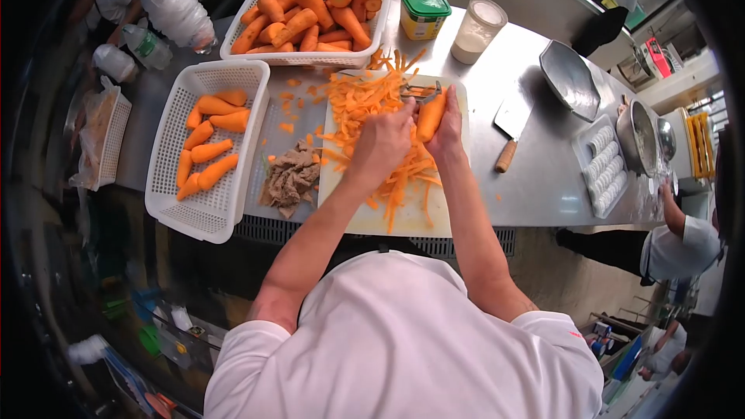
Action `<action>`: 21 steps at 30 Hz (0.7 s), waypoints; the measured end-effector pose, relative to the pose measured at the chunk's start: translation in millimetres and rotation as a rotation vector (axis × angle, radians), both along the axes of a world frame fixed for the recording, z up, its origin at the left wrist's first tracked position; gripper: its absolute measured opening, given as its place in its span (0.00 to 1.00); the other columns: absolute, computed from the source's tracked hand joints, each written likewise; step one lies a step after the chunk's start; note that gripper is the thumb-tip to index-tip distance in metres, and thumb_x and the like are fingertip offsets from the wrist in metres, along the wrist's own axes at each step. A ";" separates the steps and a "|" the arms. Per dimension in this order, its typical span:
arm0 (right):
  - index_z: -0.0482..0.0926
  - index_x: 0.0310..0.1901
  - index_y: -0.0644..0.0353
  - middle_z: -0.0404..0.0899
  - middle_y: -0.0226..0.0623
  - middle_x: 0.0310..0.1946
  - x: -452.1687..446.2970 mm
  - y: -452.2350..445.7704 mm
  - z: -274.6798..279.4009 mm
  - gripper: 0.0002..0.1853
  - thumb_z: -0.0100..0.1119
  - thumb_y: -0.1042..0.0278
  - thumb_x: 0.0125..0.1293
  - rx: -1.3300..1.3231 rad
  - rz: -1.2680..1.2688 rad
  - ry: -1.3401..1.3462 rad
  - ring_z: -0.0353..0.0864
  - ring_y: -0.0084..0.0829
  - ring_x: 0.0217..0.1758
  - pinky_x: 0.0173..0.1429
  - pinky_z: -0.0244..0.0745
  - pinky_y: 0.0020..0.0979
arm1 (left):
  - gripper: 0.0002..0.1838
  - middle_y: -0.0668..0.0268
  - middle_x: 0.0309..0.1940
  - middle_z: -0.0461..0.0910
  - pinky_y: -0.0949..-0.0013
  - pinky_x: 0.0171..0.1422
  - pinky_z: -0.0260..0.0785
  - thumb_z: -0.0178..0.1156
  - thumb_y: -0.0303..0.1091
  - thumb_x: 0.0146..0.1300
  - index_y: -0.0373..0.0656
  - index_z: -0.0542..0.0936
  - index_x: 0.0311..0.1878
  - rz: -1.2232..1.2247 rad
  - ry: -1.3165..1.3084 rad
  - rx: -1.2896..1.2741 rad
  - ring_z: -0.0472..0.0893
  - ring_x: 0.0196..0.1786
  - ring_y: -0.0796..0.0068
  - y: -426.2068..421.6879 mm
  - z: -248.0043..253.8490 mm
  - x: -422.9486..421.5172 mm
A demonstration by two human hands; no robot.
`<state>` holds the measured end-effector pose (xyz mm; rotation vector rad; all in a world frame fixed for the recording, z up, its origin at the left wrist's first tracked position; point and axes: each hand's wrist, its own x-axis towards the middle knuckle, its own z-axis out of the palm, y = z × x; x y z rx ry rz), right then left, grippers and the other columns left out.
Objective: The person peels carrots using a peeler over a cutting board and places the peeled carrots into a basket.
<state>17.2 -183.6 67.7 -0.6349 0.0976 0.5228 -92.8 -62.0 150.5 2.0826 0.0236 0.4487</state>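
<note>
Left hand (382, 143) clamped on the peeler (423, 93), right hand (448, 130) closed round a carrot (431, 116) over the board (459, 101) — a skidding blade could nick those close right fingers

Head camera (wide-angle): looks forward, steeply down, onto nearby worktop (539, 169).

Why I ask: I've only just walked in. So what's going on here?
A person in a white shirt works over a cutting board: the left hand holds a peeler at a carrot held in the right hand. Orange peelings lie heaped on the board. Smooth carrots, seemingly peeled, lie in the left basket; the back basket is piled with rougher-looking carrots.
</note>
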 end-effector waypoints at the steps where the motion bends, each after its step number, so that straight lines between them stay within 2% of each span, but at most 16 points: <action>1: 0.75 0.48 0.58 0.81 0.37 0.37 2.1 5.2 3.3 0.27 0.43 0.37 0.76 -0.043 -0.088 0.040 0.81 0.32 0.35 0.39 0.81 0.35 | 0.18 0.41 0.25 0.76 0.49 0.38 0.71 0.56 0.26 0.67 0.33 0.78 0.59 0.002 0.001 0.003 0.80 0.32 0.40 -1.8 -3.1 -8.8; 2: 0.75 0.48 0.58 0.81 0.37 0.37 4.8 8.1 6.8 0.28 0.42 0.37 0.76 -0.084 -0.181 0.081 0.82 0.32 0.35 0.38 0.81 0.34 | 0.18 0.41 0.26 0.76 0.50 0.37 0.71 0.56 0.27 0.67 0.32 0.79 0.58 -0.026 0.053 0.094 0.80 0.32 0.41 -7.0 -6.1 -26.0; 3: 0.74 0.48 0.59 0.80 0.43 0.34 12.4 -0.9 -2.3 0.30 0.41 0.35 0.76 -0.076 -0.153 0.073 0.81 0.36 0.35 0.37 0.80 0.35 | 0.17 0.41 0.26 0.77 0.50 0.37 0.71 0.56 0.27 0.67 0.31 0.79 0.57 -0.059 0.103 0.183 0.80 0.32 0.41 -12.4 -5.8 -40.2; 4: 0.74 0.48 0.59 0.80 0.43 0.34 19.2 -9.0 -8.1 0.30 0.41 0.35 0.76 -0.076 -0.162 0.074 0.81 0.36 0.35 0.37 0.80 0.35 | 0.17 0.41 0.26 0.77 0.50 0.37 0.71 0.56 0.27 0.67 0.31 0.79 0.57 -0.068 0.102 0.183 0.80 0.32 0.41 -12.1 -4.3 -52.5; 6: 0.74 0.47 0.60 0.81 0.43 0.35 24.2 -19.9 -19.9 0.30 0.43 0.34 0.75 -0.112 -0.140 0.040 0.81 0.36 0.35 0.35 0.80 0.34 | 0.19 0.42 0.28 0.77 0.56 0.36 0.70 0.57 0.28 0.68 0.37 0.78 0.61 -0.156 0.204 0.048 0.81 0.32 0.45 -5.0 2.2 -74.5; 7: 0.74 0.47 0.60 0.81 0.43 0.35 16.0 -19.2 -13.8 0.30 0.43 0.34 0.75 -0.116 -0.137 0.049 0.81 0.36 0.35 0.35 0.80 0.34 | 0.19 0.42 0.28 0.77 0.56 0.36 0.70 0.57 0.28 0.68 0.37 0.78 0.61 -0.154 0.214 0.043 0.81 0.32 0.45 -5.6 10.7 -70.1; 9: 0.74 0.48 0.57 0.81 0.38 0.36 6.7 -9.1 3.4 0.27 0.44 0.36 0.75 -0.128 -0.097 0.018 0.82 0.32 0.33 0.36 0.82 0.34 | 0.17 0.40 0.28 0.78 0.49 0.39 0.72 0.55 0.26 0.67 0.30 0.78 0.58 -0.018 0.174 0.066 0.81 0.34 0.41 -1.0 29.4 -37.7; 13: 0.74 0.48 0.57 0.81 0.38 0.35 -0.2 7.7 2.0 0.28 0.44 0.35 0.75 -0.113 -0.064 0.001 0.82 0.32 0.32 0.35 0.82 0.33 | 0.18 0.40 0.27 0.77 0.48 0.39 0.72 0.55 0.26 0.67 0.33 0.78 0.58 0.039 0.074 0.034 0.81 0.34 0.41 -4.1 3.3 -11.4; 15: 0.74 0.48 0.61 0.81 0.43 0.36 -1.4 4.0 13.2 0.30 0.47 0.35 0.74 -0.027 -0.141 0.144 0.81 0.35 0.32 0.33 0.81 0.32 | 0.19 0.40 0.30 0.76 0.57 0.36 0.71 0.56 0.28 0.68 0.38 0.78 0.61 -0.057 0.153 0.187 0.81 0.31 0.47 -10.9 -2.7 -43.4; 16: 0.74 0.48 0.61 0.81 0.43 0.36 6.2 -4.4 0.3 0.30 0.47 0.35 0.74 -0.029 -0.151 0.149 0.81 0.35 0.32 0.33 0.81 0.32 | 0.19 0.40 0.30 0.76 0.57 0.36 0.71 0.56 0.28 0.68 0.38 0.78 0.61 -0.067 0.157 0.186 0.81 0.31 0.47 -9.7 -2.4 -55.8; 18: 0.75 0.50 0.61 0.82 0.42 0.39 20.1 -21.2 -27.7 0.29 0.47 0.37 0.75 -0.097 -0.130 0.043 0.83 0.36 0.36 0.40 0.83 0.35 | 0.19 0.40 0.29 0.76 0.55 0.36 0.70 0.57 0.28 0.68 0.36 0.78 0.61 -0.179 0.261 0.069 0.79 0.31 0.43 -2.7 4.2 -76.6; 19: 0.75 0.50 0.61 0.82 0.42 0.39 11.6 -18.3 -19.4 0.29 0.47 0.37 0.75 -0.101 -0.129 0.049 0.83 0.36 0.36 0.40 0.83 0.35 | 0.19 0.40 0.29 0.76 0.55 0.36 0.70 0.57 0.28 0.68 0.36 0.78 0.61 -0.178 0.267 0.064 0.79 0.31 0.43 -3.9 12.0 -71.5; 21: 0.75 0.51 0.60 0.82 0.40 0.40 1.4 -1.5 1.4 0.27 0.44 0.39 0.76 -0.155 -0.224 0.042 0.83 0.36 0.41 0.47 0.83 0.38 | 0.18 0.39 0.26 0.77 0.48 0.39 0.72 0.55 0.26 0.67 0.29 0.78 0.58 -0.008 0.177 0.061 0.81 0.34 0.41 -1.9 29.9 -38.8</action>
